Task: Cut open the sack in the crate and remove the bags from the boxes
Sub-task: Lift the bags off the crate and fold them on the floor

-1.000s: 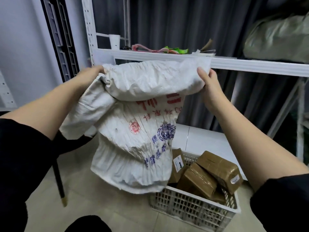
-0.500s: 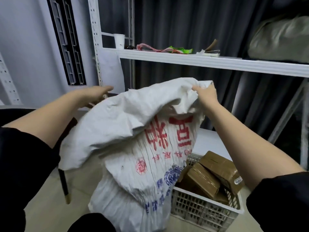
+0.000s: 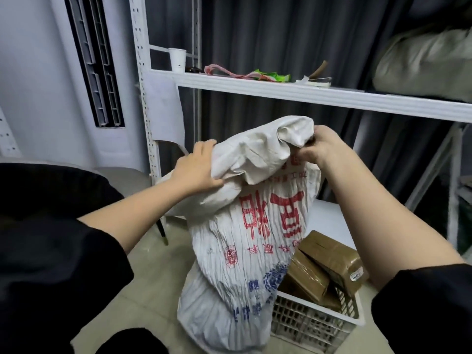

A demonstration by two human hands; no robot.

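Observation:
A limp white woven sack [image 3: 245, 241] with red and blue print hangs in front of me, its lower end near the floor beside the crate. My left hand [image 3: 198, 167] grips the bunched fabric on its left side. My right hand [image 3: 320, 146] pinches the crumpled top corner. A white plastic crate [image 3: 314, 325] stands on the floor at lower right, partly hidden by the sack. Inside it lie brown tape-wrapped boxes [image 3: 329, 259], one with a small white label.
A white metal shelf rack [image 3: 281, 92] stands behind, carrying a paper cup [image 3: 177, 60], coloured scraps, a tool and a large grey bundle [image 3: 426, 62]. Dark curtains hang behind it. A chair leg [image 3: 162, 232] and a dark seat are at left. The floor is tiled.
The sack, first held spread out high, has come down. Both hands have moved closer together and lower, bunching its top. The sack's bottom now reaches the floor beside the crate.

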